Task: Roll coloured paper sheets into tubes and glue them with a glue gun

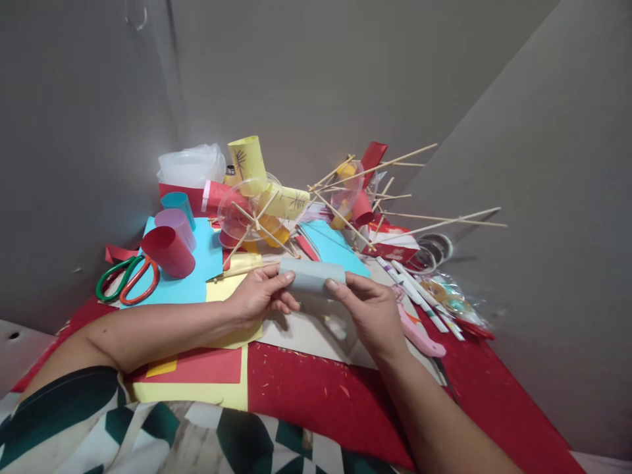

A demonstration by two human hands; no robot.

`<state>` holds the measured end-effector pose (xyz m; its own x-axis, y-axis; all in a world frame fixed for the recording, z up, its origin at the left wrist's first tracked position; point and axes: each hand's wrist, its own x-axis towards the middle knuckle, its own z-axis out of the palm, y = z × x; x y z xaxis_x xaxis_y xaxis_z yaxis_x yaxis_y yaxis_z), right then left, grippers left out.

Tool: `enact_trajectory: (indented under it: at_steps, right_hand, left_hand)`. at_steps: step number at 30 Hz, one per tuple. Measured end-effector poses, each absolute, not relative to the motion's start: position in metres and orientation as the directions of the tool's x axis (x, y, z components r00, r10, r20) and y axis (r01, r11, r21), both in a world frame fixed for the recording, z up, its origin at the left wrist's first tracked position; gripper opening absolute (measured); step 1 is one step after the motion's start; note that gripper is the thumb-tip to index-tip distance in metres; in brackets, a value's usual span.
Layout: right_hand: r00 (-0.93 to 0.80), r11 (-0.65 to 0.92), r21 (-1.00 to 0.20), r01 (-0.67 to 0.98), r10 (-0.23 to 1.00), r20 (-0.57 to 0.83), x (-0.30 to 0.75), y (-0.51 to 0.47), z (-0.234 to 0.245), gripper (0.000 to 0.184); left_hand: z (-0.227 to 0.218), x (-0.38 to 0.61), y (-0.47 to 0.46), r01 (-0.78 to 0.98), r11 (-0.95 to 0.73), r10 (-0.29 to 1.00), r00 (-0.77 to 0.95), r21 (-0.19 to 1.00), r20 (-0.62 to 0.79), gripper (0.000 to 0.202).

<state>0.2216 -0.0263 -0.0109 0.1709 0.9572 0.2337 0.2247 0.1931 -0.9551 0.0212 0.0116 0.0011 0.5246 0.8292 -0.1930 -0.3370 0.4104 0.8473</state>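
Observation:
A pale grey-blue paper tube (311, 276) lies sideways between my hands, above a light board (301, 336). My left hand (264, 289) pinches its left end, thumb in front and the other fingers curled below. At the right end, my right hand (372, 306) grips it with the thumb on the near side and fingers behind. Left of my hands, a red paper tube (170, 253), a purple tube (175, 227) and a teal tube (178, 205) stand on blue paper (200, 276). A pink hot glue gun (419, 332) rests just right of my right hand.
Scissors (133, 280) with green and orange handles lie at left. Behind are wooden-stick and plastic-disc wheels (257, 220) bearing yellow tubes (247, 164). Long sticks (444, 220) jut out rightward. White markers (415, 293) and tape rolls (437, 250) sit at right on the red cloth (306, 395). Grey walls enclose the table.

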Motion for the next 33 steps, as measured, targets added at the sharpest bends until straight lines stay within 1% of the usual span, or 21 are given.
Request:
enact_trajectory:
  at_steps: [3,6,12,19,26,33]
  right_hand:
    - [0.176,0.181,-0.963,0.197,0.960,0.217,0.2224,-0.0253,-0.0135,0.027]
    - [0.188,0.193,-0.961,0.197,0.955,0.231,0.2227,-0.0257,-0.0147,0.027]
    - [0.246,0.190,-0.959,0.208,0.939,0.240,0.2186,-0.0279,-0.0119,0.028]
    - [0.262,0.207,-0.955,0.214,0.929,0.261,0.2172,-0.0312,-0.0118,0.022]
    - [0.290,0.187,-0.956,0.226,0.924,0.249,0.2161,-0.0314,-0.0117,0.024]
    - [0.259,0.201,-0.949,0.243,0.929,0.263,0.2182,-0.0289,-0.0165,0.026]
  left_hand:
    - [-0.0001,0.0215,0.0104,-0.333,0.423,0.825,0.525,0.843,-0.207,0.007]
    - [-0.0008,0.0214,0.0098,-0.349,0.432,0.823,0.529,0.832,-0.206,0.010]
    - [-0.0031,0.0208,0.0110,-0.377,0.446,0.817,0.543,0.812,-0.196,0.024]
    - [-0.0043,0.0217,0.0113,-0.338,0.450,0.804,0.557,0.826,-0.210,0.020]
    - [-0.0014,0.0219,0.0094,-0.330,0.440,0.810,0.548,0.835,-0.210,0.019]
    - [-0.0036,0.0222,0.0088,-0.323,0.421,0.812,0.551,0.848,-0.194,0.013]
